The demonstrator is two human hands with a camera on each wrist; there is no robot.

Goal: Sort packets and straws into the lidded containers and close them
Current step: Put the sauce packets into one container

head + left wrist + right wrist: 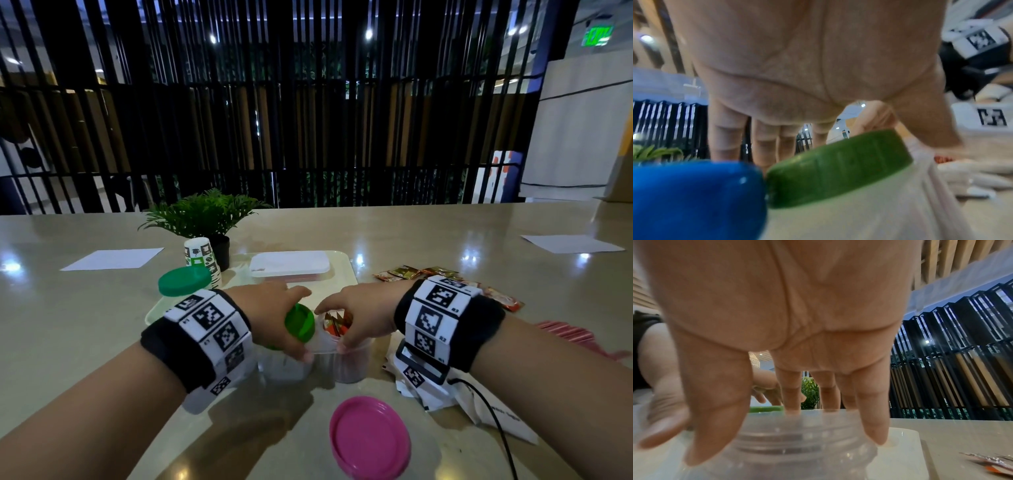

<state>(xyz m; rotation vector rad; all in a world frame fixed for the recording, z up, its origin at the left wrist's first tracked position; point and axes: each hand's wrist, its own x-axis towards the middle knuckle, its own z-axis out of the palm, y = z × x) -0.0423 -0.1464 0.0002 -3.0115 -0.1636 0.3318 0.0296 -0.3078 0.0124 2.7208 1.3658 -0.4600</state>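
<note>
Currently both hands meet at two clear jars standing side by side on the table [445, 233], just in front of the pale tray [342, 270].

Left hand [270, 308]: fingers spread and reaching down over the green lid [299, 323], which sits tilted on the left jar [287, 366]; thumb lies against the lid's near edge. In the left wrist view the green lid [838, 170] is slanted, not seated flat, and a blue lid [694, 199] touches its left edge.

Right hand [363, 318]: fingers spread around the rim of the open jar [346, 363], fingertips [875, 434] and thumb pressed on its threaded neck [797, 443]. Red and orange packets [337, 322] stand inside this jar, showing above the rim.

Pink lid [370, 437]: lying flat on the table, nearest the camera, apart from both jars.

Loose packets [414, 272]: scattered on the table behind the right wrist. Red straws [565, 334]: on the table to the right of that wrist. White paper wrappers [486, 411] under the right forearm.

On the tray: flat box with white lid [289, 263], closed. Beside the tray's left edge: a jar with a dark green lid [185, 281], closed; a patterned paper cup [202, 257]; a small potted plant [205, 216]. Two white paper sheets [113, 258] lie farther out on the table.
</note>
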